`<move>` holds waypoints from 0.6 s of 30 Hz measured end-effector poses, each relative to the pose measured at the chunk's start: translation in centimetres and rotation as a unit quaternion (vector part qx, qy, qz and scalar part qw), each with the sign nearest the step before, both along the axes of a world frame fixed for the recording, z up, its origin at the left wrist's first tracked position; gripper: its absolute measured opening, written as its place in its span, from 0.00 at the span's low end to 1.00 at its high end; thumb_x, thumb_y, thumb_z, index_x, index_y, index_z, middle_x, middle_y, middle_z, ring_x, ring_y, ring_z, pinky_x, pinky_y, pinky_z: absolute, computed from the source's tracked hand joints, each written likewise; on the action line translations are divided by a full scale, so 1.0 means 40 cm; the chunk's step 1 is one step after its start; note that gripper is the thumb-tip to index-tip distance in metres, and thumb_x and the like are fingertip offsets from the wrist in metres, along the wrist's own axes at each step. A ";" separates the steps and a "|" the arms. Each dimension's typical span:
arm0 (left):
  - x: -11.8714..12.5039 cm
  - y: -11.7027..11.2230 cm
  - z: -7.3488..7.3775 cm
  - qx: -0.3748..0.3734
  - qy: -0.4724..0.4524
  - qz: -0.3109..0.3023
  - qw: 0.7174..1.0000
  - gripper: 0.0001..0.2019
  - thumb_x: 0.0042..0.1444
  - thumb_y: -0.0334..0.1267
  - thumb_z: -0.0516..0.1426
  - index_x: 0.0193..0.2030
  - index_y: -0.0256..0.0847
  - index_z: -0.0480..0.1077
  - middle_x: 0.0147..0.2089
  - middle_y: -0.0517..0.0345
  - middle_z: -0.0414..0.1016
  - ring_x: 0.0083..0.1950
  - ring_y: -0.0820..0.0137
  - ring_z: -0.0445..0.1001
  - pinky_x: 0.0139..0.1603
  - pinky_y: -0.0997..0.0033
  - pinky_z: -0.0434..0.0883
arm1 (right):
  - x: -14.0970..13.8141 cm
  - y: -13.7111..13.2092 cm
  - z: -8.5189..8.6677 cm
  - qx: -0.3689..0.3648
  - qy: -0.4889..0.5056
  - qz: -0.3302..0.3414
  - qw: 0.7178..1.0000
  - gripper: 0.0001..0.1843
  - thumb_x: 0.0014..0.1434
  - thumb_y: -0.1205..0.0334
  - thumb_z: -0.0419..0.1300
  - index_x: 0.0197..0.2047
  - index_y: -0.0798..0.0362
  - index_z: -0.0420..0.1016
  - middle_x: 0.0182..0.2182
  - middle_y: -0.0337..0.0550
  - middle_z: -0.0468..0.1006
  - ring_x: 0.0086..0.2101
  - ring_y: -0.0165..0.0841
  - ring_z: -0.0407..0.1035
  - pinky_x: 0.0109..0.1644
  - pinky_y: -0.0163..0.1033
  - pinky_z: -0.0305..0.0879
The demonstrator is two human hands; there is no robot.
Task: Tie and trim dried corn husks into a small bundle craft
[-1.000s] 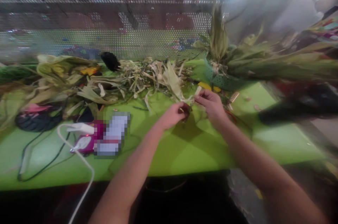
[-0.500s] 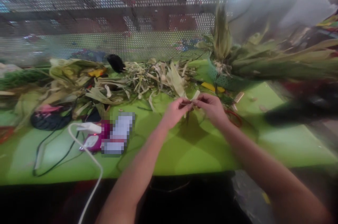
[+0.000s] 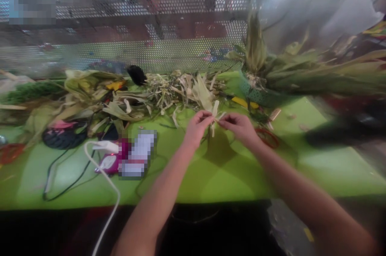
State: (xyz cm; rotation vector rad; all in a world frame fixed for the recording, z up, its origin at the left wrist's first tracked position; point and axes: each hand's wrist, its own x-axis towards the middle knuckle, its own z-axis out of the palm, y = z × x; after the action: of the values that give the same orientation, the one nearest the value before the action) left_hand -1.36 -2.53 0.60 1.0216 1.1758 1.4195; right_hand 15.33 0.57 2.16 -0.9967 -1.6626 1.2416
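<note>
My left hand (image 3: 197, 127) pinches a pale corn husk strip (image 3: 215, 108) over the green table. Opposite it, my right hand (image 3: 238, 125) has thumb and fingers closed on the strip's other side, the fingertips of both hands almost meeting. Short ends of the strip stick out above and below the fingers. A broad pale corn husk (image 3: 202, 94) stands just behind my left hand; whether it joins the held strip, I cannot tell. Thin dark strands dangle under the fingers, too blurred to name.
Loose husks (image 3: 163, 91) lie heaped along a perforated metal screen (image 3: 181, 53). At right, a green basket (image 3: 262, 97) bears long husks. A phone (image 3: 138, 153), a magenta power bank (image 3: 110, 163) and a white cable (image 3: 113, 185) lie left. Red-handled scissors (image 3: 267, 137) rest by my right forearm.
My hands have drawn slightly apart at the fingertips. The strip's pale end now points more upright, and more of it shows below the fingers. The view has shifted a little.
</note>
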 end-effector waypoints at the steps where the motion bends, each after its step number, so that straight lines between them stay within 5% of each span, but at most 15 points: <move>1: 0.002 -0.001 0.000 -0.006 -0.013 0.002 1.000 0.07 0.50 0.39 0.62 0.35 0.40 0.73 0.32 0.61 0.73 0.35 0.75 0.70 0.41 0.73 0.67 | -0.001 -0.001 -0.003 0.001 -0.007 0.011 1.000 0.13 0.49 0.52 0.69 0.27 0.53 0.78 0.22 0.38 0.75 0.25 0.29 0.66 0.30 0.36 0.63; 8: 0.008 -0.009 0.007 0.000 0.003 -0.033 0.999 0.07 0.52 0.40 0.62 0.35 0.39 0.72 0.32 0.61 0.73 0.34 0.75 0.70 0.40 0.74 0.67 | -0.001 -0.003 -0.001 0.015 0.017 -0.031 0.999 0.11 0.50 0.55 0.69 0.33 0.52 0.78 0.29 0.40 0.79 0.30 0.31 0.70 0.35 0.37 0.66; 18: 0.020 -0.021 0.024 0.026 0.137 -0.076 0.987 0.07 0.53 0.38 0.61 0.37 0.38 0.73 0.37 0.55 0.77 0.38 0.70 0.73 0.44 0.69 0.68 | 0.001 -0.016 0.006 0.140 -0.056 -0.096 0.984 0.05 0.55 0.60 0.64 0.30 0.51 0.76 0.27 0.39 0.77 0.28 0.31 0.67 0.33 0.36 0.63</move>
State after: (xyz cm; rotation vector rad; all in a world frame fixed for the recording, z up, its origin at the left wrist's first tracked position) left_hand -0.55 -3.37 1.55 1.3471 1.2310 1.2227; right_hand 15.37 -0.07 2.39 -1.0377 -1.7238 0.8118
